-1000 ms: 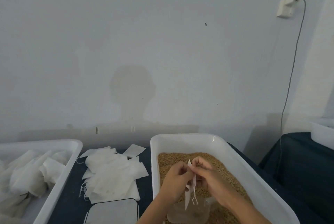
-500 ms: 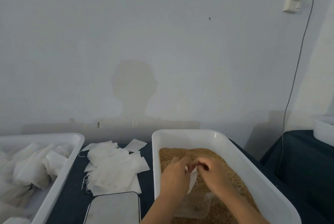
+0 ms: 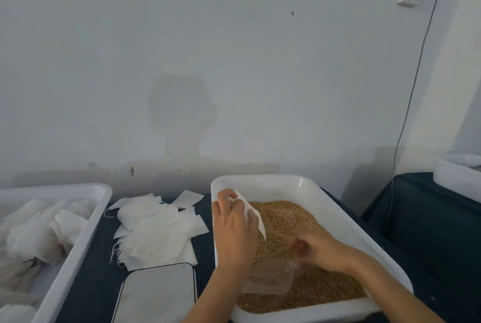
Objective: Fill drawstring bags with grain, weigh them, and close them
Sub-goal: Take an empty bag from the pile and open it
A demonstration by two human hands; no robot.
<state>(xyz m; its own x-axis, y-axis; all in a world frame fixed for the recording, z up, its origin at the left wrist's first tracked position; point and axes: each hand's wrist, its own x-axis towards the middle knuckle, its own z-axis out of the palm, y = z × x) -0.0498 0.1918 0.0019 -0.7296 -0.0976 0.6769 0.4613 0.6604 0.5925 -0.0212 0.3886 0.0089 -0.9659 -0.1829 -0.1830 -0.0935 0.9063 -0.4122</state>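
My left hand (image 3: 234, 231) pinches a flat, empty white bag (image 3: 253, 214) over the grain (image 3: 286, 221). My right hand (image 3: 316, 248) is blurred near the scoop (image 3: 268, 278); I cannot tell its grip.

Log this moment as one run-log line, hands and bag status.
left hand: holds empty bag over grain tray | right hand: blurred, at clear scoop | bag: unfilled
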